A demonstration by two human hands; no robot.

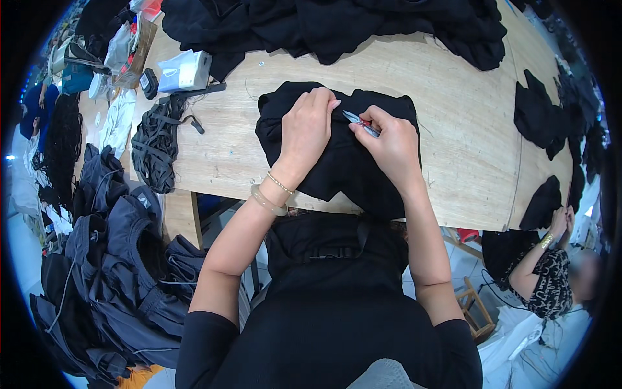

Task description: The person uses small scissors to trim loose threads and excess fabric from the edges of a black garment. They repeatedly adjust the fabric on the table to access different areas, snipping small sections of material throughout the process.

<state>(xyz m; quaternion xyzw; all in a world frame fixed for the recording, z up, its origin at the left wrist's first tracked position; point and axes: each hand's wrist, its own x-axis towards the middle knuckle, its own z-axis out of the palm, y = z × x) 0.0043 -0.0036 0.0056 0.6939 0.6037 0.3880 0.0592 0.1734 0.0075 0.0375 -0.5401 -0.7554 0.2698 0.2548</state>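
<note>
A black garment [363, 175] lies bunched on the wooden table in front of me and hangs over its near edge. My left hand [308, 126] rests on the garment's upper part, thumb and fingers pinched together on the black cloth. Close to its right, my right hand [394, 139] grips a small pair of thread snips [353, 117]. Their pointed metal blades aim up and left, toward the left fingertips, with a bit of red showing by the fingers. The blades look slightly apart. Any thread between the blades and the left fingers is too fine to make out.
Black cloth [324, 26] is heaped along the table's far edge. To the left lie dark straps [155, 142], a tissue pack [184, 71] and a small black device [149, 83]. Dark grey garments [116, 259] pile at lower left. At right, another person [551, 279] handles black cloth [543, 202].
</note>
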